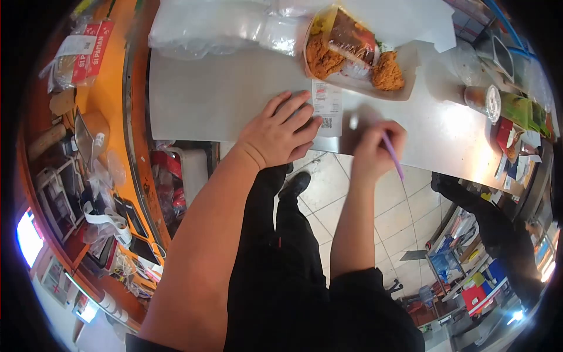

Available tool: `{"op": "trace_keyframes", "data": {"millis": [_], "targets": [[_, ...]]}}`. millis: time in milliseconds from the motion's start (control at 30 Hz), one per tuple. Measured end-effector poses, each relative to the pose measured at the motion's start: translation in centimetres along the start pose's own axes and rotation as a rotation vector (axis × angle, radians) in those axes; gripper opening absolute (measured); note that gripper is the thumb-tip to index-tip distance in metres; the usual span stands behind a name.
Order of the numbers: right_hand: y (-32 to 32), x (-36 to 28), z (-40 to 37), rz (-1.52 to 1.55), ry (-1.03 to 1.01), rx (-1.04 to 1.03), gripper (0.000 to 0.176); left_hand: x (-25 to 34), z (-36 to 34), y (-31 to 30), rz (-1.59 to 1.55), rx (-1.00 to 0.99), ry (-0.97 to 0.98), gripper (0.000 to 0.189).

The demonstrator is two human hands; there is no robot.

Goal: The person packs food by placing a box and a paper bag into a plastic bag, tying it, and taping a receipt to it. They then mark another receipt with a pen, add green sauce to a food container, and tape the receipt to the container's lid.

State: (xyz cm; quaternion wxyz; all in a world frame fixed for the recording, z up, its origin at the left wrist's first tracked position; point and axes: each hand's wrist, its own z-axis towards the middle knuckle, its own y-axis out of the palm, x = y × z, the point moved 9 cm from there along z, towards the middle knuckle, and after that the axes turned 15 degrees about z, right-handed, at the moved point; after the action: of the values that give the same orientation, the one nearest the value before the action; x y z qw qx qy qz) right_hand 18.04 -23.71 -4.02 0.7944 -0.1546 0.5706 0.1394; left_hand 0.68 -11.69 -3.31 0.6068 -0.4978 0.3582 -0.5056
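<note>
My left hand [281, 130] lies on the metal counter [205, 100] with its fingers spread, the fingertips at the left edge of a printed receipt [326, 105]. Right of the receipt, my right hand [378, 146] is closed around a thin purple pen [392, 154], slightly blurred; its writing end is hidden by the hand. Behind the receipt stands an open paper box [387, 94] with fried chicken [388, 71] and a dark packet [352, 38] in it.
Clear plastic bags [205, 26] lie at the counter's back left. A lidded cup [484, 102] and green packets [519, 111] are at the right. An orange counter [111, 117] holds bags and devices. Another person's dark-clothed leg [487, 217] shows at right.
</note>
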Motion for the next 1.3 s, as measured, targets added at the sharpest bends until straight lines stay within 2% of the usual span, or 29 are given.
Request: {"op": "trace_keyframes", "data": {"millis": [67, 100, 133, 200, 233, 267, 333, 433, 500, 533, 567, 600, 633, 667, 733, 767, 800, 833, 867, 900, 933, 967, 1000, 1067, 1100, 1167, 1200, 1267, 1300], "targets": [[-5.6, 2.0, 1.7, -0.187, 0.029, 0.194, 0.005, -0.1, 0.0, -0.1, -0.014, -0.006, 0.002, 0.044], [-7.4, 2.1, 3.2, -0.401, 0.107, 0.170, 0.019, 0.0, 0.1, 0.0, -0.031, -0.021, 0.001, 0.047], [-8.2, 1.7, 4.7, -0.410, 0.088, 0.181, 0.019, 0.1, 0.2, -0.2, -0.037, -0.001, 0.009, 0.047], [-6.4, 0.4, 7.5, -0.635, -0.105, -0.114, 0.037, 0.0, 0.4, -0.2, -0.050, -0.037, 0.004, 0.047], [-6.6, 1.4, 7.4, -0.685, -0.106, -0.231, 0.049, -0.2, 0.3, -0.1, -0.077, -0.044, 0.002, 0.048], [-7.4, 2.7, 6.4, -0.732, -0.144, -0.263, 0.046, 0.4, 0.0, -0.5, -0.085, -0.011, 0.037, 0.048], [-9.2, 3.0, 4.5, -0.620, -0.147, -0.123, 0.045, -0.4, 0.4, -0.1, -0.140, -0.032, -0.020, 0.050], [-8.5, 2.1, 4.2, -0.595, 0.013, 0.071, 0.042, -0.7, 1.1, -1.3, -0.230, -0.060, -0.027, 0.048], [-7.8, 3.1, 6.6, -0.178, 0.363, 0.440, 0.039, -1.6, 0.8, -1.8, -0.343, -0.007, -0.018, 0.041], [-5.5, 1.8, 9.7, -0.123, 0.294, 0.326, 0.038, -2.4, 0.8, -1.6, -0.411, 0.026, 0.008, 0.038], [-2.5, -3.3, 13.7, -0.260, 0.052, 0.136, 0.037, -2.3, 1.5, -2.0, -0.399, 0.042, 0.083, 0.038], [0.3, -5.8, 17.0, -0.215, -0.116, 0.033, 0.033, -5.6, 1.7, -0.7, -0.653, -0.012, -0.272, 0.033], [2.6, -8.6, 20.2, -0.166, -0.158, -0.073, 0.033, -8.3, 0.9, 1.1, -0.892, -0.082, -0.660, 0.032], [4.9, -10.7, 22.7, -0.111, -0.193, -0.194, 0.034, -10.1, 3.5, -2.1, -0.834, 0.130, -0.708, 0.034], [8.6, -8.4, 25.5, -0.005, 0.136, -0.405, 0.039, -12.8, 9.0, -8.9, -0.714, 0.465, -0.764, 0.037], [9.2, -8.1, 26.3, 0.013, 0.131, -0.397, 0.039, -14.0, 10.8, -10.7, -0.657, 0.579, -0.773, 0.037], [11.8, -4.6, 24.3, -0.103, 0.442, -0.765, 0.040, -14.4, 12.1, -11.2, -0.642, 0.578, -0.767, 0.037], [12.2, -1.3, 20.6, -0.226, 0.758, -1.136, 0.041, -13.7, 14.3, -9.3, -0.530, 0.244, -0.719, 0.035], [11.2, -0.6, 19.1, -0.388, 0.539, -1.164, 0.042, -12.5, 15.3, -7.1, -0.419, -0.087, -0.666, 0.034], [10.3, -0.2, 16.2, -0.542, 0.311, -1.183, 0.042, -11.7, 13.7, -3.1, -0.099, -0.387, -0.619, 0.031], [8.8, -1.2, 14.9, -0.517, 0.157, -1.098, 0.044, -9.6, 11.9, -1.4, -0.091, -0.383, -0.631, 0.031], [7.2, -2.3, 14.3, -0.487, 0.003, -0.990, 0.046, -7.3, 10.7, -2.3, 0.131, -0.183, -0.604, 0.034], [6.1, -1.4, 13.1, -0.473, -0.002, -0.981, 0.046, -5.1, 10.1, -3.6, 0.350, 0.011, -0.565, 0.038], [2.2, -1.7, 12.8, -0.227, -0.120, -0.574, 0.052, -3.7, 9.6, -3.2, 0.306, 0.044, -0.603, 0.040], [2.1, -1.4, 12.2, -0.222, -0.102, -0.581, 0.052, -3.1, 9.1, -2.8, 0.244, 0.078, -0.650, 0.043], [1.9, 0.5, 10.8, -0.009, 0.238, -0.514, 0.055, -3.3, 8.3, -1.4, 0.137, 0.096, -0.664, 0.044], [2.2, 0.2, 10.1, -0.011, 0.260, -0.521, 0.055, -3.4, 8.0, -1.1, 0.030, 0.144, -0.667, 0.044], [2.7, -1.5, 9.7, -0.100, 0.197, -0.493, 0.056, -4.2, 8.4, -2.0, -0.058, 0.063, -0.774, 0.046], [3.1, -2.1, 9.4, -0.217, 0.263, -0.580, 0.061, -5.6, 8.6, -1.1, -0.038, -0.173, -0.851, 0.049]]}}
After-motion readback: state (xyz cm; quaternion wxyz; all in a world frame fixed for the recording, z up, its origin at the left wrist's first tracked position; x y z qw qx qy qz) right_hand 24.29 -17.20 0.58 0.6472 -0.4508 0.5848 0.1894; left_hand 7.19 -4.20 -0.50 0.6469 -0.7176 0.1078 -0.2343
